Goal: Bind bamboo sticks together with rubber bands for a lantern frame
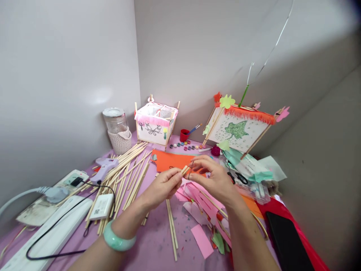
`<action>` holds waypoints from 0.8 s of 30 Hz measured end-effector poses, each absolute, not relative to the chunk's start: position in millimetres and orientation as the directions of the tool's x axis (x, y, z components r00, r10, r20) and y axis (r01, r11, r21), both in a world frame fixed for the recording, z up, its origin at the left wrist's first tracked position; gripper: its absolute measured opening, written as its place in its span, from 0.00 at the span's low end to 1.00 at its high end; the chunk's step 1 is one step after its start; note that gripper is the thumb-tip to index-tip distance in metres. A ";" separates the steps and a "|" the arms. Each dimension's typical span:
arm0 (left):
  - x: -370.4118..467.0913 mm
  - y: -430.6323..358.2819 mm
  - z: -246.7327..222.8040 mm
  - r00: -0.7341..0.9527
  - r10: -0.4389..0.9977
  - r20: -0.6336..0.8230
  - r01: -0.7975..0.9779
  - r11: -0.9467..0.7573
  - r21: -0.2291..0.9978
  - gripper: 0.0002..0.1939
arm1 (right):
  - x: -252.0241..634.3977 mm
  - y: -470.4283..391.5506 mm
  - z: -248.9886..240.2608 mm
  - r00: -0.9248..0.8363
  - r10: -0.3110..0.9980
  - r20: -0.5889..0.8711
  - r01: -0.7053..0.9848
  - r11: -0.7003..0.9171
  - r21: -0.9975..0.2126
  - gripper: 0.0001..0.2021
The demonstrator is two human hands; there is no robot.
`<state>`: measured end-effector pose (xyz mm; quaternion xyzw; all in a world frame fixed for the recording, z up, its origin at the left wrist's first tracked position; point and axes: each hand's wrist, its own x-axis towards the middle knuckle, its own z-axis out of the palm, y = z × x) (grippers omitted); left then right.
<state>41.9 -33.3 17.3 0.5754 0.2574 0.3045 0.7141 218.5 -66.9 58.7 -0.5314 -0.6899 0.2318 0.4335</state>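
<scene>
My left hand is closed around thin wooden sticks, whose pale ends poke out past the thumb. My right hand is curved just to the right of these ends, with a thin dark elastic band looped between its thumb and fingers at the stick tips. Whether the band goes around the sticks, I cannot tell. Below my left hand, two long sticks run toward me over the purple tabletop; the hand hides their upper ends. Orange paper lies behind both hands.
Many loose sticks cover the left, beside a glue gun, power strip and cables. Pink paper scraps and scissors lie right. Two paper lanterns, a jar and paint pots stand behind.
</scene>
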 end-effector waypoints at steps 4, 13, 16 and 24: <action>41.6 -33.0 17.7 0.676 0.737 0.015 -0.035 0.012 0.999 0.17 | 218.6 -68.8 58.1 -0.128 0.927 0.353 0.580 0.359 -0.731 0.11; 36.8 -31.3 20.8 0.700 0.702 0.135 0.137 -0.316 0.939 0.17 | 218.3 -70.6 57.5 -0.199 0.937 0.288 0.663 0.345 -0.664 0.12; 37.2 -34.1 20.2 0.684 0.713 0.154 0.214 -0.398 0.892 0.18 | 218.5 -72.0 57.6 -0.254 0.945 0.205 0.688 0.326 -0.649 0.10; 34.8 -35.0 23.8 0.651 0.753 0.096 -0.036 -0.096 0.995 0.12 | 218.0 -71.6 59.4 -0.304 0.949 0.084 0.562 0.250 -0.789 0.10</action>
